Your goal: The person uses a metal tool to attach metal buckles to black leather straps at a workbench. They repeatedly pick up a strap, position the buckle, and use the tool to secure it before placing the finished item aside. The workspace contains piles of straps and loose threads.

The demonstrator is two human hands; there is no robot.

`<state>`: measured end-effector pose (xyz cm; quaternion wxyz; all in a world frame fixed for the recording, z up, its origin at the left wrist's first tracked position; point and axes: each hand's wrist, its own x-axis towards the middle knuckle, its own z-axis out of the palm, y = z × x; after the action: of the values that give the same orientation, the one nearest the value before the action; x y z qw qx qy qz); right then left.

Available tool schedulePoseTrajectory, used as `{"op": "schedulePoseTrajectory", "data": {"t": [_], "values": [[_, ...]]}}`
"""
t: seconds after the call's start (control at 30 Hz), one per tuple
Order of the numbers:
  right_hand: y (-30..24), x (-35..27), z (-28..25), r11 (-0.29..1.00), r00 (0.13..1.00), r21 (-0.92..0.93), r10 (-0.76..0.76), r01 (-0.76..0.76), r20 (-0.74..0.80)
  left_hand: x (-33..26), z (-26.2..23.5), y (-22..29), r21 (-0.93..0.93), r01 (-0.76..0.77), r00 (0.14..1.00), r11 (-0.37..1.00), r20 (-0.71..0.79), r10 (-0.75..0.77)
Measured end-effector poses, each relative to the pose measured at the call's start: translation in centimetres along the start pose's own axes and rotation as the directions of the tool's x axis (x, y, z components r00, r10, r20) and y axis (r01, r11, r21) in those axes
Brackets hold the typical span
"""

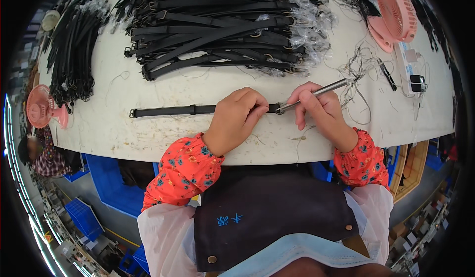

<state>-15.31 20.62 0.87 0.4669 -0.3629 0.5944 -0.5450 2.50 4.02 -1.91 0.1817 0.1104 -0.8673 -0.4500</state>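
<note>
Black strap point(168, 111) pinched near its right end, with a silver tool point(326, 88) at its tip

The strap lies nearly level across the middle of the frame, flat on the pale worktop point(111, 134), with a metal buckle point(132, 113) at its left end. The left hand point(236, 116), at the centre, has thumb and fingers closed on the strap close to its right end. The right hand point(321, 111), just right of centre, grips the slim tool like a pen; the tool slants down to the left, its point at the metal fitting on the strap's right end. Whether the point touches the fitting or the strap cannot be told.

A large pile of black straps point(213, 27) fills the top centre, with clear plastic point(309, 22) bunched along its right side. Another bundle of straps point(76, 51) lies at the upper left. One pink fan point(396, 12) stands at the upper right, and a second pink fan point(40, 106) at the left edge. Loose threads point(352, 68) tangle right of the pile, near a white power strip point(402, 69) with a black plug point(418, 83). Red flowered sleeves point(190, 170) cover both forearms, above a dark apron point(277, 202) at the lower centre.
</note>
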Motion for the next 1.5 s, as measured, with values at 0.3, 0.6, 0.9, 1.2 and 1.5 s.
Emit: {"op": "schedulePoseTrajectory", "data": {"t": [0.3,0.6,0.9,1.2,1.5], "values": [[0.55,0.13,0.48,0.999,0.998,-0.027,-0.04,0.041,0.041,-0.16,-0.43,0.21,-0.142,0.136,0.991,0.98,0.007,-0.137],[0.66,0.18,0.5,0.998,0.998,-0.061,-0.017,0.02,0.053,-0.17,-0.4,0.29,-0.16,0.113,0.994,0.981,0.005,-0.113],[0.56,0.23,0.54,0.995,0.998,-0.087,-0.035,0.04,0.054,-0.11,-0.53,0.46,-0.158,0.112,0.994,0.981,0.012,-0.111],[0.63,0.2,0.59,0.997,0.998,-0.055,-0.06,0.061,0.025,0.03,0.03,0.12,-0.355,0.176,0.971,0.918,-0.091,-0.221],[0.82,0.23,0.49,0.997,0.998,-0.034,-0.065,0.065,0.013,0.31,0.15,0.1,-0.007,0.054,0.998,0.998,0.012,-0.054]]}}
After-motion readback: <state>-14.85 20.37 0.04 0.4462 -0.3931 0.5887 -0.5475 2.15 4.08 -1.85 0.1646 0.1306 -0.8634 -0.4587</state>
